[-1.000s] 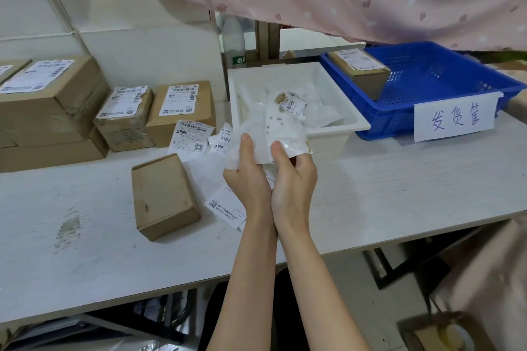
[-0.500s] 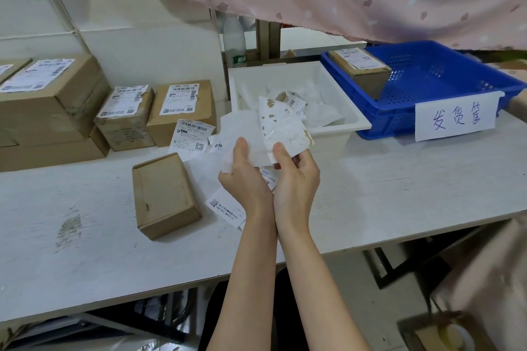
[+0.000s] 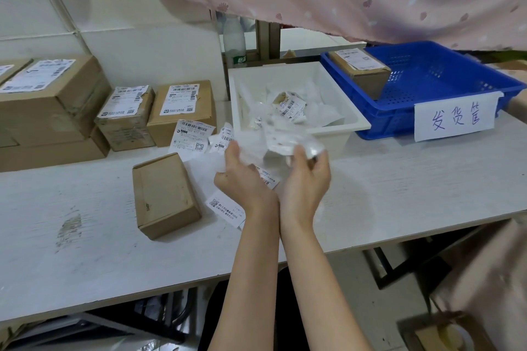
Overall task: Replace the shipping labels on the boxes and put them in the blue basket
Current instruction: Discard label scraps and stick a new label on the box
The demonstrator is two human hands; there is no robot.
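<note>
Both hands have drawn apart since half a second ago, and the white paper between them now looks crumpled and blurred instead of flat. The left hand [image 3: 242, 182] has its thumb raised and its fingers hidden behind the paper [image 3: 281, 142], so I cannot tell its hold. The right hand [image 3: 306, 177] curls its fingers around the paper's right side. Both are above the middle of the table [image 3: 399, 194], just in front of the white bin [image 3: 339, 122] of scraps. An unlabelled box [image 3: 164, 194] lies left of the hands, with loose labels [image 3: 192, 137] behind and beside it. Labelled boxes [image 3: 182, 108] stand along the back left edge. One labelled box [image 3: 360, 74] sits in the blue basket [image 3: 456, 85] at the back right corner.
</note>
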